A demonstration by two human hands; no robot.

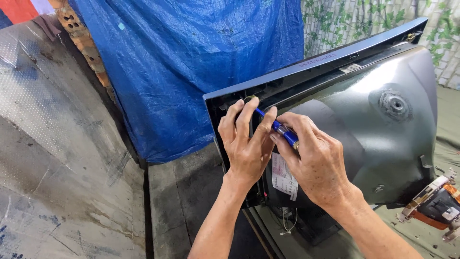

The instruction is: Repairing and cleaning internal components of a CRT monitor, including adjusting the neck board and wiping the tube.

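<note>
A grey picture tube [364,115] sits in a dark front frame [311,64] that stands tilted on its edge, back side toward me. My right hand [314,160] is closed around a screwdriver [282,132] with a blue and clear handle, its tip aimed at a brass-coloured fastener at the frame's upper left corner [250,99]. My left hand [245,139] rests on that corner, fingers steadying the screwdriver's shaft near the tip. A white label [283,177] on the tube shows below my hands.
A blue tarpaulin [191,62] hangs behind the frame. A worn grey slab [57,158] slopes at the left, with a brick column [81,38] beside the tarpaulin. A leaf-patterned wall [354,19] is at the back right. An orange and metal part [438,201] lies at the right edge.
</note>
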